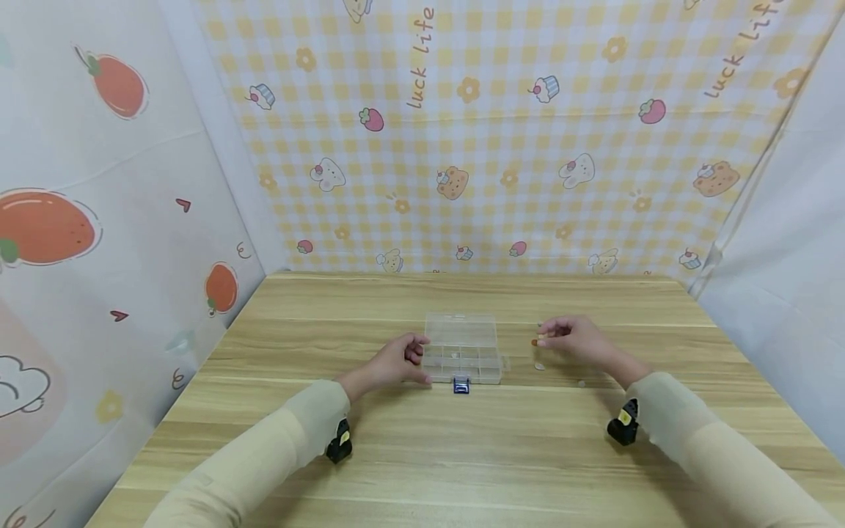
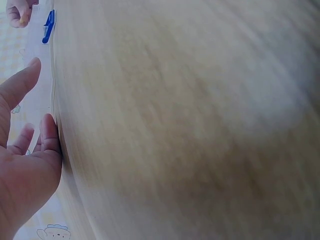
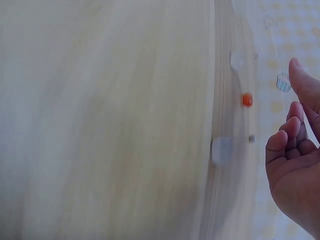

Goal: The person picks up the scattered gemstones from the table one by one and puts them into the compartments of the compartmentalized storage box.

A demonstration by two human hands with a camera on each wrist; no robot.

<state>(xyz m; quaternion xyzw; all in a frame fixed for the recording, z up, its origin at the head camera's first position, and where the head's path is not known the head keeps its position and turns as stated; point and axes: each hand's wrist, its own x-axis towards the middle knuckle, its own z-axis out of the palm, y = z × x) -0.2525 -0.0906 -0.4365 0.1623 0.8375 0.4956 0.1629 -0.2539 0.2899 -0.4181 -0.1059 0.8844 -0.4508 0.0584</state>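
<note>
A clear plastic compartment box (image 1: 488, 374) with a blue latch (image 1: 461, 386) lies with its lid (image 1: 461, 330) raised at the back. My left hand (image 1: 396, 359) holds the left end of the box, thumb at the front corner and fingers curled along the side. A small pale piece (image 1: 455, 356) sits in one compartment. Right of the box, my right hand (image 1: 577, 341) pinches a small yellow piece (image 2: 23, 20) between thumb and fingertips, just over the table. Beneath it lies an orange bead (image 3: 247, 99), with a whitish piece (image 1: 540, 367) nearer me.
Another pale piece (image 1: 582, 383) lies under the right wrist, and a small grey piece (image 3: 251, 138) lies beyond the orange bead. The wood-grain table (image 1: 462, 455) ends at a checked cloth backdrop (image 1: 502, 139). A printed cloth (image 1: 152, 161) hangs on the left.
</note>
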